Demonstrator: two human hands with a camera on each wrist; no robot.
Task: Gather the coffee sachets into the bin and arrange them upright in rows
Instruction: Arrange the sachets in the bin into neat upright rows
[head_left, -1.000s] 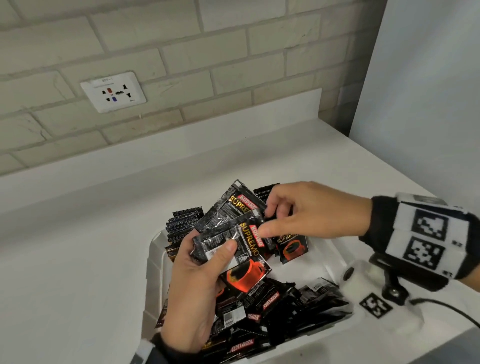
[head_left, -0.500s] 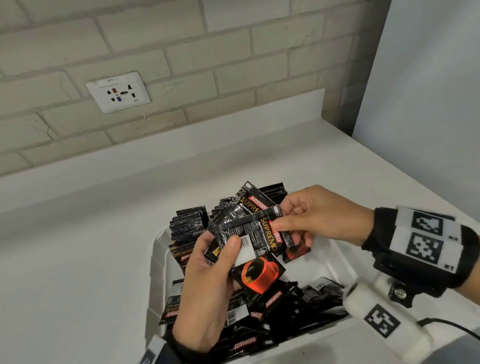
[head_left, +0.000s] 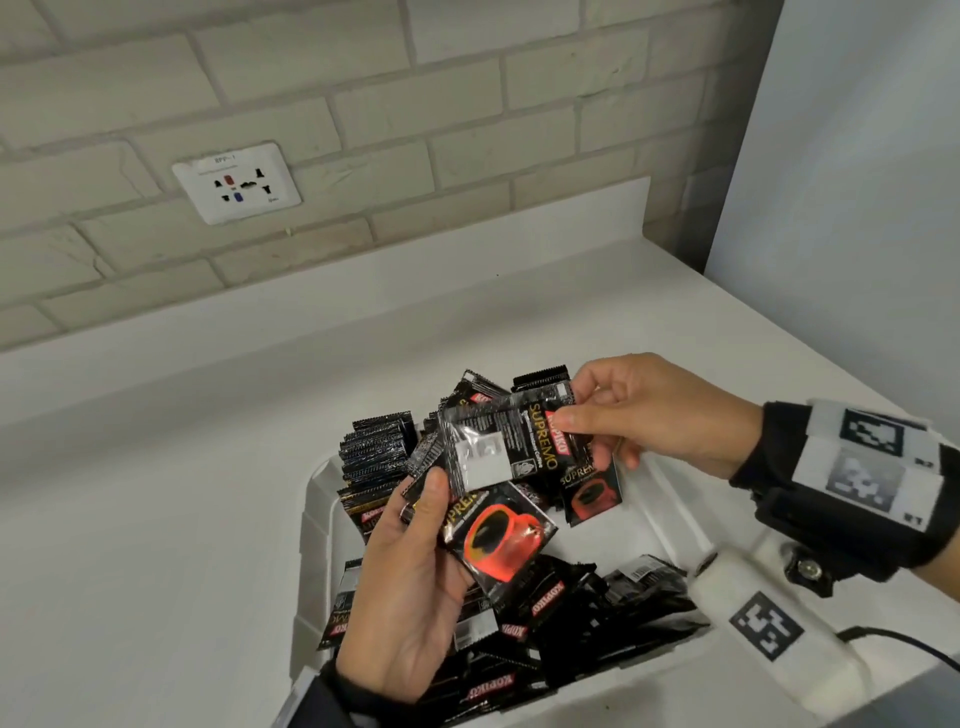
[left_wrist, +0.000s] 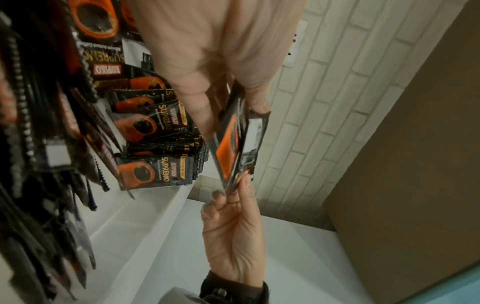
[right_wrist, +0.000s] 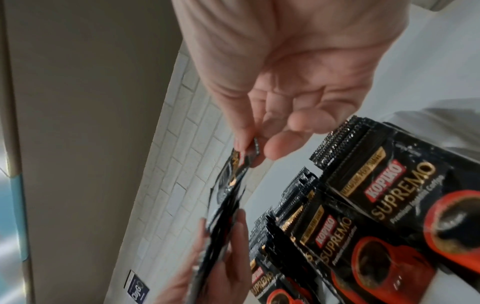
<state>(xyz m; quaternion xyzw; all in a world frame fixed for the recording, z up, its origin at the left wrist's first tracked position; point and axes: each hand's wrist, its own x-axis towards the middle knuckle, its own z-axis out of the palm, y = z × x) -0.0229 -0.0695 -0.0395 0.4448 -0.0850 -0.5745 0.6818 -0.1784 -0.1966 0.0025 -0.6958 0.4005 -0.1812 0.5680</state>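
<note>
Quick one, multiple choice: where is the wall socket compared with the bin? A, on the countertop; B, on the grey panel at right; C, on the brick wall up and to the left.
C: the wall socket sits on the brick wall, up-left of the bin.

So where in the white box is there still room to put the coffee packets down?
The bin has a bare white patch of floor along its right wall, between the upright rows at the back and the loose heap at the front. The left side and the front are crowded with sachets. The counter left of the bin is bare too.
</note>
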